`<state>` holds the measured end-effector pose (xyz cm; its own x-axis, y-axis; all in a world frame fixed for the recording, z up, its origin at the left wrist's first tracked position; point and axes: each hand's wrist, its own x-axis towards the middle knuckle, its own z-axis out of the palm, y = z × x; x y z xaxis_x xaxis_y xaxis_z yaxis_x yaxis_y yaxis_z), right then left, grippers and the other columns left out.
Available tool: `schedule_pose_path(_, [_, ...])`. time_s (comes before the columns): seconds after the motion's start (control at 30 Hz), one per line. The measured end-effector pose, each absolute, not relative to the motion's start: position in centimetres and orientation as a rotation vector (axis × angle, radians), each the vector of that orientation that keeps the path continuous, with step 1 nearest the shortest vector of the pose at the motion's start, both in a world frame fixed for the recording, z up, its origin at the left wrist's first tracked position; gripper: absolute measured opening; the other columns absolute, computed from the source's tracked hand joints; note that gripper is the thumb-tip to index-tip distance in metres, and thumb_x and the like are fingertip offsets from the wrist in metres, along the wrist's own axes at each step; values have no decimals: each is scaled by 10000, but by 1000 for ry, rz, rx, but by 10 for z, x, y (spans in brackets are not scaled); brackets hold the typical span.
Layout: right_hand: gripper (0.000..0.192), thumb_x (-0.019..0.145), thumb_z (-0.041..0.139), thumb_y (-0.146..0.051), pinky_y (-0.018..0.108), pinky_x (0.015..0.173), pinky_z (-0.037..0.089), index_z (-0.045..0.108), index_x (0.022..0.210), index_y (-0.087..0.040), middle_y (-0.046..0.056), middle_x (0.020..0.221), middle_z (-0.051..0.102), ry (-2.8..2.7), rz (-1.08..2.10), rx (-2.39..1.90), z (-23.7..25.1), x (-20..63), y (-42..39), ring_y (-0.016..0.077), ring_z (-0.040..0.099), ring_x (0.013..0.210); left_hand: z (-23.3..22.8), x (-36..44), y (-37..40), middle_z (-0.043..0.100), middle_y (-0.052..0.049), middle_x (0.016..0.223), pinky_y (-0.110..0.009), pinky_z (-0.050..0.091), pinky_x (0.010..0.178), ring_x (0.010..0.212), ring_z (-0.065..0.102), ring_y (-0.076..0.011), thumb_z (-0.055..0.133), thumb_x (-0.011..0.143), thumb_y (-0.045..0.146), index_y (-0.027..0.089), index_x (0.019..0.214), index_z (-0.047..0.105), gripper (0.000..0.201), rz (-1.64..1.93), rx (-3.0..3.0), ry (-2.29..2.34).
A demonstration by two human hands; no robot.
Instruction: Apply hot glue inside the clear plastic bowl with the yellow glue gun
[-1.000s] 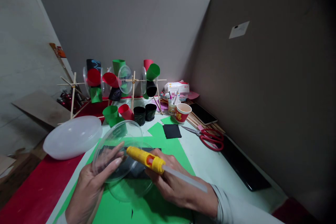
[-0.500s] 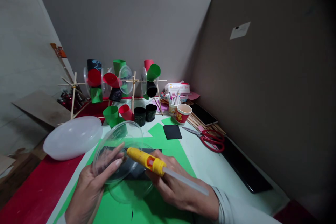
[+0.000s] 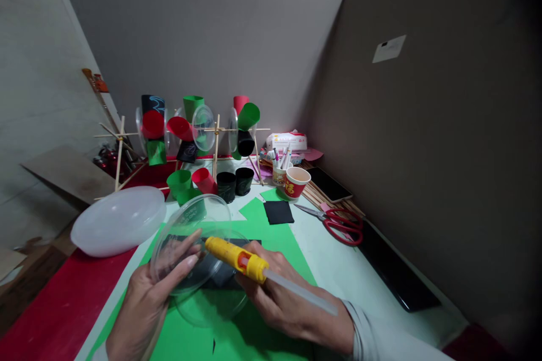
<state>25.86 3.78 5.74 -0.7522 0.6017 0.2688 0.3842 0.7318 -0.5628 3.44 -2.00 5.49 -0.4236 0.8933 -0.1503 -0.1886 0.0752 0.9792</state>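
Fingers of the left hand (image 3: 146, 299) are spread and laid against a clear plastic dome lid (image 3: 188, 237), the thumb on its near face and the fingertips (image 3: 190, 262) pressed flat to the plastic, holding it tilted on edge above the desk (image 3: 339, 265). The right hand (image 3: 282, 299) is wrapped around a yellow glue gun (image 3: 235, 258) — its fingers curled tight on the body, with a pale glue stick (image 3: 300, 292) jutting out of the back toward the wrist. The gun's nozzle end points left and touches the lid near its middle, just beside the left thumb.

A second clear lid (image 3: 215, 307) lies under the hands on a green paper sheet (image 3: 271, 237), with a dark sheet partly under both. Left of the hands sits a white oval lid (image 3: 118, 220), overlapping a red sheet (image 3: 55, 310). A small black paper square (image 3: 277, 211) lies on the green further back, and red-handled scissors (image 3: 342, 225) lie to the right of it — well apart from the hands. Behind, loose green, red and black paper cups (image 3: 207, 183) stand near a printed red cup (image 3: 296, 180) and a cup of pens (image 3: 280, 166). At the back of the desk a frame of wooden sticks (image 3: 215, 141) carries more paper cups and clear lids.
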Motion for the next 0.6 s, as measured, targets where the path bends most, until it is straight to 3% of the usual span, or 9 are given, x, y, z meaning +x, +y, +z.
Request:
schedule_pose_path(0.4, [177, 1096, 363, -276, 380, 796, 564, 535, 1079, -238, 77, 1074, 674, -2483, 640, -771, 58, 259, 34, 228, 640, 867, 51, 33, -20, 832, -37, 1244, -327, 479, 1198, 1374, 661, -299, 978, 676, 498, 320, 1145, 844, 519, 1520, 764, 1443])
schedule_pose_path(0.6, [190, 1089, 356, -296, 369, 758, 544, 534, 1075, -234, 71, 1061, 665, -2491, 646, -748, 57, 259, 37, 214, 611, 816, 49, 32, -19, 828, -55, 1255, -383, 465, 1220, 1408, 633, -340, 993, 646, 516, 307, 1145, 844, 562, 1519, 779, 1439])
